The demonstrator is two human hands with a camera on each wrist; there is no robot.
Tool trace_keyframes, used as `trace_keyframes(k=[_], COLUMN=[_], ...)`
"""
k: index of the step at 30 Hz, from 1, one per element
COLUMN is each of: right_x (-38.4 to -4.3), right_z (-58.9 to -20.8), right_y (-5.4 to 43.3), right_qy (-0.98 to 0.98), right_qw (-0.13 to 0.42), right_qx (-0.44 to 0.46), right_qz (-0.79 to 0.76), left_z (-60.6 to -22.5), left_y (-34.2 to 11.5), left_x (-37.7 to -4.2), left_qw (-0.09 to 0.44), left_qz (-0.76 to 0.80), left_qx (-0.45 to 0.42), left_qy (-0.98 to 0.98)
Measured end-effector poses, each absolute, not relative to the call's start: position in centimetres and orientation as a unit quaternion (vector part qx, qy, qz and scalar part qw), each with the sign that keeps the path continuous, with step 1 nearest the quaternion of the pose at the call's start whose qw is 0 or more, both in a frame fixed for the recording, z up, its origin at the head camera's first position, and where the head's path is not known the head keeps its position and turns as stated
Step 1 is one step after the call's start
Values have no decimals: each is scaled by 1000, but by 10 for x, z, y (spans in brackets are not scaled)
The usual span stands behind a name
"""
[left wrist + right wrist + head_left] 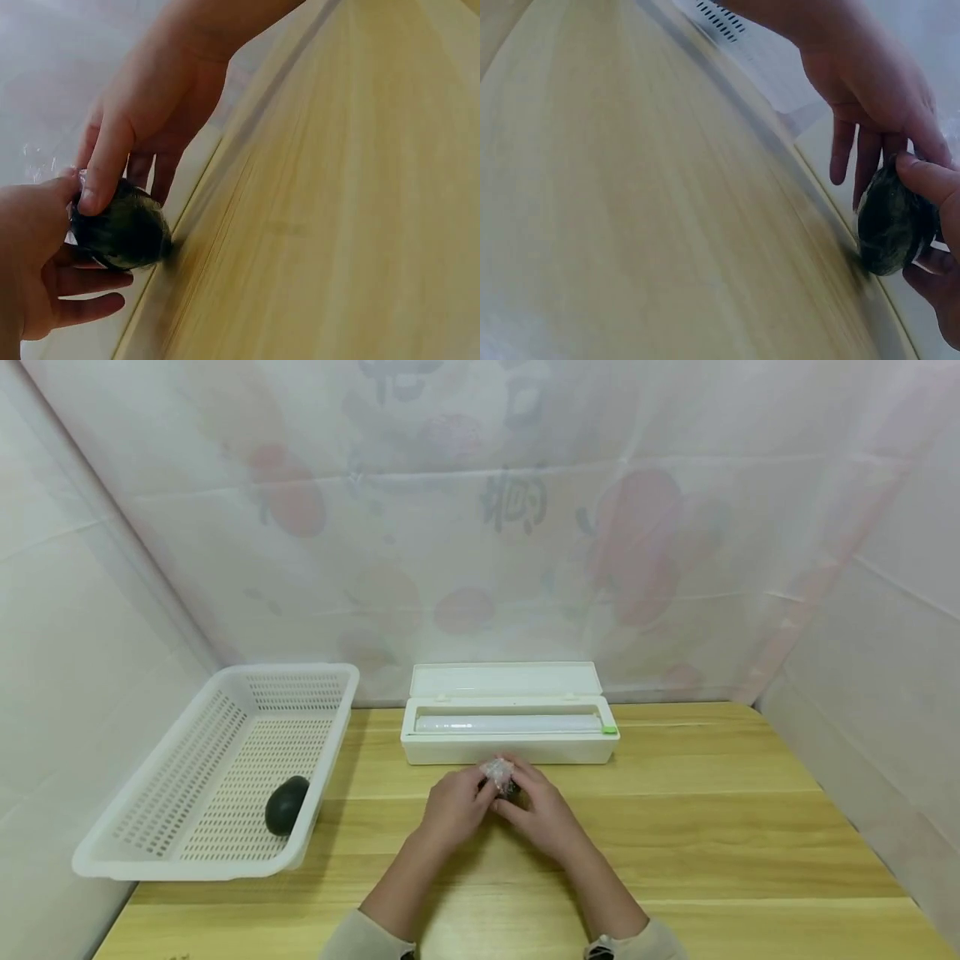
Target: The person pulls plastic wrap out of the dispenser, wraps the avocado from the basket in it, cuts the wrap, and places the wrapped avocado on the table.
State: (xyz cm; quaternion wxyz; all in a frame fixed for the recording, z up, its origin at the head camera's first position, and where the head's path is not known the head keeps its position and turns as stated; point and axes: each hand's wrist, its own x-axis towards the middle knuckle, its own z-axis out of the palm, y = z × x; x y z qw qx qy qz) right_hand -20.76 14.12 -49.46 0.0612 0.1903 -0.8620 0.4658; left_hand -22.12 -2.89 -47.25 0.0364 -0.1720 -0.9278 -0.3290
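Both hands meet in front of the white box, round a dark green avocado (124, 232) covered in clear cling film. My left hand (453, 806) holds it from the left; in the left wrist view its thumb is at the gathered film and other fingers reach below the fruit. From the right, my right hand (543, 814) grips it, with a finger pressed on the top by the bunched film (498, 772). In the right wrist view the wrapped avocado's side is visible between the fingers, close over the wooden table (630, 187). In the head view the hands cover most of it.
Just beyond the hands stands the white box (510, 752), lid raised, with a roll of cling film (510, 724) inside and a green piece (609, 729) at its right end. A white perforated basket (202, 869) on the left contains another dark green avocado (287, 806). Printed curtains (465, 527) surround the table.
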Motion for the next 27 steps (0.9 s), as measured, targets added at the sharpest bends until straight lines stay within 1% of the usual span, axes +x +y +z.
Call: trace_keyframes(k=[3,6,7,10,13,15,17,18,22,24,25,27], right_x=[-206,-204,-204,-204,-204,-205,-206,-206,-207,-208,-208,-208], right_z=[-493,-491,-491,-490,-491,-491,-490,-490,-490,-491,-492,-493], right_y=[139,136,136,136,138,140,142,143,144,145,145,146], right_qy=[-865,-865,-866,-864,-852,-838,-824,-819,-816,-819,-820,-818], right_qw=[58,42,34,1,-32,-52,-64,-68,-59,-53,-52,-54], right_qx=[167,168,171,175,168,168,174,178,182,179,176,176], right_qz=[471,471,469,473,495,517,536,541,545,542,542,545], left_z=[-475,-476,-477,-479,-483,-484,-485,-486,-484,-483,-483,-485], left_y=[-31,-36,-38,-44,-47,-46,-44,-43,-37,-36,-36,-35], left_x=[-224,-228,-230,-234,-236,-236,-235,-234,-232,-230,-230,-229], left_qw=[23,-26,-45,-82,-92,-78,-50,-31,90,139,159,173], left_qz=[-393,-486,-514,-554,-562,-552,-528,-510,-407,-362,-346,-342], left_qx=[-138,-103,-94,-87,-92,-94,-99,-100,-148,-168,-179,-192], left_qy=[-909,-868,-852,-824,-817,-825,-842,-854,-897,-906,-907,-904])
